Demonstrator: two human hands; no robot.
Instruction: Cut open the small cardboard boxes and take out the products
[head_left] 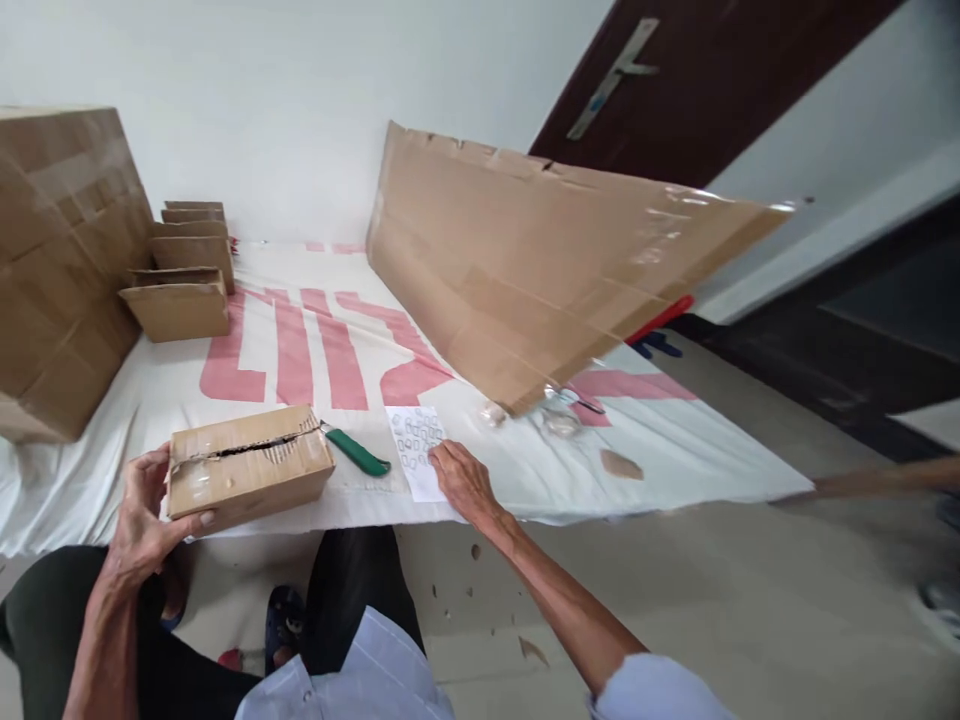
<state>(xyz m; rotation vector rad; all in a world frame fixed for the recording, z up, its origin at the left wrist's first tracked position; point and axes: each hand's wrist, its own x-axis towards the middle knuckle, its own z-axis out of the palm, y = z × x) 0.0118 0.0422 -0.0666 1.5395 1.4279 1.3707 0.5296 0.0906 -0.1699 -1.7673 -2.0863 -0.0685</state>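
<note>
My left hand [146, 515] grips the left end of a small closed cardboard box [255, 460], thumb along the front and fingers behind. A dark, ragged slit runs along the box's top. Right of it lies a green-handled cutter [358, 453], its tip close to the box's corner. Beyond the cutter is a white paper sheet [427, 488] printed with rows of small outlined shapes. My right hand [465, 480] rests over the sheet's right edge, fingers bent and pressed together. Whatever sits between those fingertips is too small to make out.
A big carton [67, 270] stands at the left, with several open small boxes [184, 305] beside it. A large cardboard piece [525, 250] leans over the table's back right. Clear crumpled plastic [561, 420] and a cardboard scrap [621, 464] lie on the white-and-red cloth [330, 350].
</note>
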